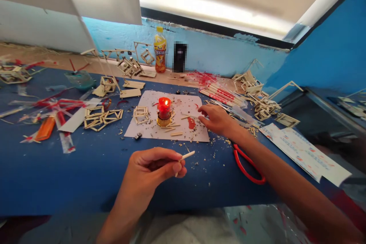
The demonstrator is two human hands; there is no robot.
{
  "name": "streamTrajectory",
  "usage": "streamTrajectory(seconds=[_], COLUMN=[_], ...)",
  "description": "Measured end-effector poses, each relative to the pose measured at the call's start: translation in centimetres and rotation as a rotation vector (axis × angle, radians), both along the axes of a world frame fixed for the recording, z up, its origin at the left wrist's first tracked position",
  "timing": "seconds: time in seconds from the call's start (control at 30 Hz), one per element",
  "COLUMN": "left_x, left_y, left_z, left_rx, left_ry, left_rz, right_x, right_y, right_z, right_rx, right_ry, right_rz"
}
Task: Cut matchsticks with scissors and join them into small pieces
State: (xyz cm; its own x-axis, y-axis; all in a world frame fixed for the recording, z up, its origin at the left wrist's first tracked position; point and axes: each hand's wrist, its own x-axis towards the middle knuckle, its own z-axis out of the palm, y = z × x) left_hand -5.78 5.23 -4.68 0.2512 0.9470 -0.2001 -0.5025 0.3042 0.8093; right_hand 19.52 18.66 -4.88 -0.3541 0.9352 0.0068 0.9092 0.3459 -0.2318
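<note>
My left hand (160,166) pinches a short pale wooden stick (188,155) between thumb and fingertips, above the front of the blue table. Part of the stick is hidden by the fingers. Over the right side of a white paper sheet (143,131), my right hand (214,118) reaches with thumb and index finger apart, close to thin sticks on the paper. A lit red candle (164,108) stands on the sheet in a gold-coloured base. Beside it are a small stick frame (141,115), several loose cut sticks (176,134) and scattered crumbs.
Red-handled pliers or cutters (247,169) lie under my right forearm. Joined stick frames (103,117) and an orange block (45,127) are on the left. A drink bottle (160,51) stands by the wall. Red-and-white stick bundles (221,95) and printed cardboard (305,154) are at right.
</note>
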Motion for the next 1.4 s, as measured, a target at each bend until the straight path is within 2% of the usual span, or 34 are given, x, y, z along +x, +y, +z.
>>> streamTrajectory(seconds=[0.13,0.27,0.5,0.63,0.83,0.93,1.03,1.1,1.17,1.3,1.33,1.4], left_x=[-0.3,-0.1,0.0,-0.2,-0.2,0.0,0.3,0.3,0.2,0.1,0.1,0.1], left_y=[1.0,1.4,2.0,2.6,2.8,2.7,2.8,2.9,3.1,3.3,3.3,3.3], left_z=[-0.4,-0.6,-1.0,-1.3,-1.3,-1.0,-0.7,-0.6,-0.6,-1.1,-1.3,-1.6], left_rx=[0.048,0.091,0.017,-0.071,-0.185,-0.209,-0.222,-0.204,-0.15,-0.052,-0.045,-0.034], left_ry=[0.27,0.481,0.512,0.396,0.088,-0.06,-0.11,-0.074,0.038,0.433,0.505,0.595], left_rz=[0.047,0.025,0.028,-0.003,-0.084,-0.093,-0.096,-0.096,-0.084,-0.033,-0.048,-0.104], right_x=[-0.3,-0.6,-0.6,-0.4,0.2,-0.1,-0.7,-1.1,-1.4,-1.9,-2.2,-3.0], right_y=[0.8,2.0,3.2,3.4,3.5,1.7,-1.4,-3.0,-3.8,-2.7,-2.2,-1.2], right_z=[-1.2,-1.8,-1.8,-1.6,-1.2,-0.3,0.9,1.9,3.1,5.3,5.6,5.9], right_rx=[-0.019,-0.041,-0.107,-0.136,-0.123,-0.13,-0.196,-0.24,-0.356,-0.613,-0.609,-0.498], right_ry=[-0.084,-0.118,-0.122,-0.056,0.238,0.45,0.602,0.686,0.841,1.21,1.257,1.29], right_rz=[0.034,0.074,0.171,0.21,0.135,0.09,0.132,0.15,0.135,0.201,0.195,0.157])
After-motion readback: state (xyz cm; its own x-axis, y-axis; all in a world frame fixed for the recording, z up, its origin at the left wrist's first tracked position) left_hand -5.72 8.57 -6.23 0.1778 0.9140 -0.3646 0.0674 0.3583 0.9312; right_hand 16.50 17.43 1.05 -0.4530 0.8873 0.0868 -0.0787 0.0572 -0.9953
